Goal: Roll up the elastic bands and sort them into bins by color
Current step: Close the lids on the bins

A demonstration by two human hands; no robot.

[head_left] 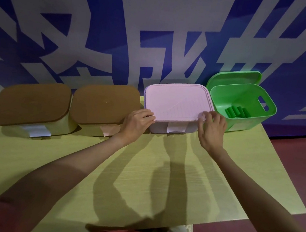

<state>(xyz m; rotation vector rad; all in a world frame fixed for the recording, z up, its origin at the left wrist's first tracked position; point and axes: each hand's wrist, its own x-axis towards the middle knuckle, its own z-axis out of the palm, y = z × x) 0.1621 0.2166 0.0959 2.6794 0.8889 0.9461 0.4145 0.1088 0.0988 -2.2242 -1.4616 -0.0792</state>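
Yellow-green counter (140,172) against blue lettered wall: my left hand (137,125) and right hand (211,130) pinch the front corners of the pink bin's lid (177,101); best lifted evenly; rolled green bands (237,112) lie in the open green bin (248,97).

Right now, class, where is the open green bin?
In the head view, the green bin sits at the table's far right corner, just right of the lidded pink bin, with its green lid propped behind it.

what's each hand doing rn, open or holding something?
Left hand: grips the front left edge of the pink lid.
Right hand: fingers curled on the lid's front right corner; a firm grip cannot be told.
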